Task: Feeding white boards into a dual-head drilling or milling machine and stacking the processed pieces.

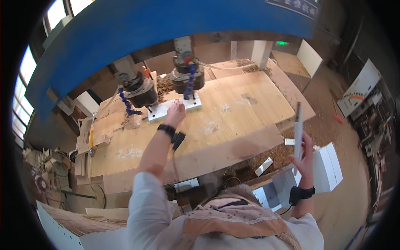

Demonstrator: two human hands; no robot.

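Observation:
A white board [159, 111] with dark holes near its ends lies on the wooden worktable [241, 108], under two dark drill heads. My left hand [176, 112] is on the board's near edge, its fingers closed on it. The left drill head [143, 95] hangs over one end and the right drill head [187, 80] over the other. Off to the right of the table, my right hand [306, 156] grips another white board [298, 135], held upright and seen nearly edge-on. Blue jointed hoses [126, 102] hang beside the drill heads.
A blue machine beam [166, 25] spans overhead. Wood shavings [166, 83] lie behind the drills. Below the table's right side are a loose white piece [263, 166] and a white box [327, 168]. A yellow-handled tool [91, 135] lies at the table's left. White panels [56, 229] stand lower left.

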